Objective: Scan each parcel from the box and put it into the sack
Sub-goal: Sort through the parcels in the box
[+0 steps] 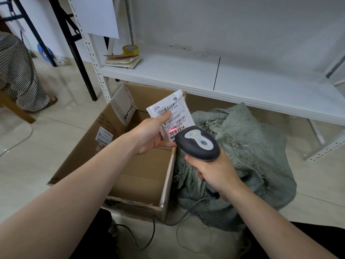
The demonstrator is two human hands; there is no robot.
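My left hand [149,133] holds a small white parcel [172,113] above the open cardboard box [104,128], thumb across its printed label. My right hand [214,172] grips the handle of a dark grey barcode scanner [197,143], whose head points at the label from close by. A red scan line glows on the label near the number 59-6-2614. The grey-green woven sack [252,146] lies crumpled on the floor just right of the box. The box's visible bottom shows only bare cardboard.
A white metal shelf [186,71] runs behind the box and sack, with a tape roll [130,50] and folded papers on it. The scanner's cable [155,227] trails over the floor by my knees. A striped cloth [16,71] hangs over furniture at the left.
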